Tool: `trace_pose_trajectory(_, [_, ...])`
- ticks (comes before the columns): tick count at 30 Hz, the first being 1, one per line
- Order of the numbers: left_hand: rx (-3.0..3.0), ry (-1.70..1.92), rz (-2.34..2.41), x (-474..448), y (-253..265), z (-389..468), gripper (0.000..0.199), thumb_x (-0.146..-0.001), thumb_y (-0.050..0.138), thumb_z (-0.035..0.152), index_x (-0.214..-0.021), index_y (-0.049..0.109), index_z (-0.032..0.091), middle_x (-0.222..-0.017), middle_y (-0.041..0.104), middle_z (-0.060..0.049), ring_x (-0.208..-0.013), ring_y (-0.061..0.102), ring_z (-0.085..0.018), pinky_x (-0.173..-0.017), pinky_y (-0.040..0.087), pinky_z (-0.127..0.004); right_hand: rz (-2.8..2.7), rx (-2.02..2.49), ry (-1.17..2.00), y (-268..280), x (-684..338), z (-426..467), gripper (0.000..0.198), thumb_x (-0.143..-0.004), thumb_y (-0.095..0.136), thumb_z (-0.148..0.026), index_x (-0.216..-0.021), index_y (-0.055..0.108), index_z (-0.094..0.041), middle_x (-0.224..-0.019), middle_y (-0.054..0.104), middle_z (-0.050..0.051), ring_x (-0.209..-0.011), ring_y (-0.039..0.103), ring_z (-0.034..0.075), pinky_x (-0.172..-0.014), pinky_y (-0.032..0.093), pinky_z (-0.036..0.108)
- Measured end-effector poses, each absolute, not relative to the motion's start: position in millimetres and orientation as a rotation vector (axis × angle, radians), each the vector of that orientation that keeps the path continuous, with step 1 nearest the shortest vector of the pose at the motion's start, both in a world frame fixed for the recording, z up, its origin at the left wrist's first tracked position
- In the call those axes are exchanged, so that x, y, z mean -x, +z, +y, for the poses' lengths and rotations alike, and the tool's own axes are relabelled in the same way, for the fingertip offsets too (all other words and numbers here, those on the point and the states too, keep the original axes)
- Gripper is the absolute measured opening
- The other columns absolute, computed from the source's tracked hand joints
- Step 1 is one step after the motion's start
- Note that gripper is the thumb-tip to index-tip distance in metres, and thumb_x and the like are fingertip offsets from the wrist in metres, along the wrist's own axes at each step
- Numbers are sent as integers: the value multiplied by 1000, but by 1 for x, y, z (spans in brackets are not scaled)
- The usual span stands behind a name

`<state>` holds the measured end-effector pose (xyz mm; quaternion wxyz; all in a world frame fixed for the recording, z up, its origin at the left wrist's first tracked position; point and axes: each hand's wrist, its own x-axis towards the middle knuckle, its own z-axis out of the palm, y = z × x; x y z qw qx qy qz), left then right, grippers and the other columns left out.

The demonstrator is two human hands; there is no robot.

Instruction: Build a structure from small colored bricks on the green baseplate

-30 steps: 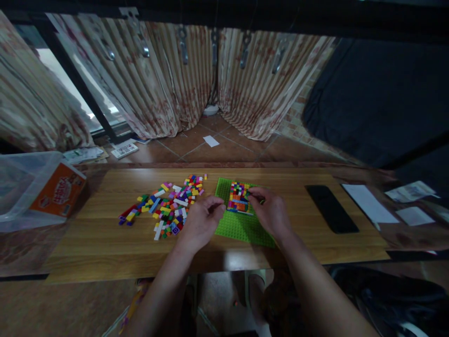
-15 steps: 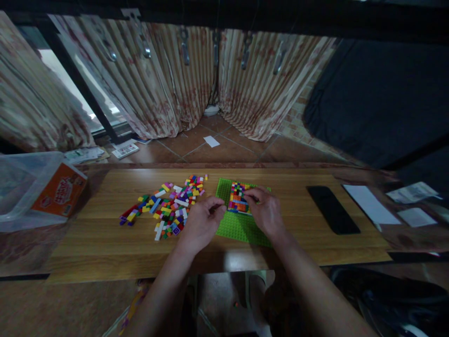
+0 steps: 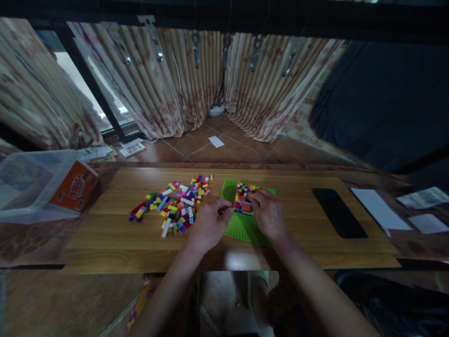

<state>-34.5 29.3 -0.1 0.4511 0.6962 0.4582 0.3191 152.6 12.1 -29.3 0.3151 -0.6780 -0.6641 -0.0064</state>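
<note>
Left hand curled at green baseplate, right hand at assembled bricks, grips unclear

"How do the left forearm and right forearm lie?"
"Both bare, reaching forward and slanting inward."
"And the left hand?"
"Back of it upward, fingers curled toward the right; whether their tips meet is too small to tell."
"The right hand?"
"Apart from the left, knuckles up, fingers bent inward, their tips indistinct."
</note>
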Motion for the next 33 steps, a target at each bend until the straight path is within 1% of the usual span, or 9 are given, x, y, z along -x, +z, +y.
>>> trace_pose_trajectory(3, [-1727, 813, 1143, 35, -4, 30, 16, -83, 56, 26, -87, 69, 18, -74, 68, -2, -65, 59, -14, -58, 44, -24, -1763, 1769, 8, -29, -154, 11, 31, -95, 45, -27, -81, 72, -22, -83, 68, 7, -80, 62, 21, -71, 45, 30])
trace_pose_trajectory(9, [-1763, 822, 1172, 38, -4, 33, 15, -82, 56, 24, -85, 69, 18, -77, 70, -2, -66, 61, -15, -61, 45, -25, -1661, 1697, 61, -31, -155, 10, 28, -92, 48, -29, -89, 74, -22, -92, 72, 8, -88, 65, 23, -81, 48, 35])
trace_pose_trajectory(11, [-1775, 819, 1196, 39, -3, 33, 15, -83, 55, 24, -86, 69, 17, -78, 70, -3, -67, 61, -15, -64, 45, -26, -1611, 1692, 91, -28, -154, 9, 27, -91, 48, -30, -91, 74, -21, -93, 72, 9, -86, 66, 22, -80, 49, 35])
trace_pose_trajectory(15, [-1826, 808, 1218, 39, 0, 32, 15, -83, 54, 23, -84, 68, 18, -77, 69, -2, -68, 62, -15, -65, 46, -26, -1454, 1678, 124, -20, -156, 10, 27, -89, 51, -34, -89, 74, -20, -88, 73, 8, -78, 67, 21, -72, 50, 33])
trace_pose_trajectory(19, [-1861, 800, 1245, 44, 1, 35, 16, -84, 52, 22, -83, 68, 19, -75, 69, -2, -68, 62, -15, -64, 45, -26, -1354, 1619, 122, -19, -158, 12, 25, -86, 55, -36, -86, 73, -19, -86, 73, 8, -79, 67, 22, -73, 51, 34])
trace_pose_trajectory(22, [-1842, 859, 1290, 58, 2, 43, 15, -83, 54, 21, -82, 69, 19, -76, 70, -2, -70, 62, -16, -65, 46, -25, -1299, 1577, 137, -19, -154, 11, 23, -85, 57, -36, -86, 73, -19, -86, 72, 8, -78, 67, 21, -73, 52, 35])
trace_pose_trajectory(26, [-1695, 1007, 1433, 84, 1, 58, 16, -81, 55, 21, -84, 70, 17, -74, 69, -3, -68, 62, -16, -63, 47, -25, -1369, 1510, 165, -14, -136, 5, 21, -87, 57, -35, -88, 73, -21, -85, 72, 5, -76, 65, 19, -72, 51, 33])
trace_pose_trajectory(29, [-1529, 1095, 1520, 102, -2, 66, 18, -79, 55, 22, -86, 70, 15, -72, 69, -3, -65, 62, -16, -60, 46, -25, -1533, 1436, 230, -11, -118, -3, 18, -89, 55, -30, -90, 72, -22, -86, 71, 4, -77, 66, 17, -73, 51, 31])
trace_pose_trajectory(33, [-1472, 1163, 1555, 114, -10, 71, 20, -78, 56, 25, -86, 71, 15, -78, 71, -4, -68, 64, -15, -61, 47, -24, -1748, 1328, 325, -14, -93, -9, 18, -92, 51, -24, -92, 70, -23, -85, 71, 3, -78, 66, 16, -73, 51, 28])
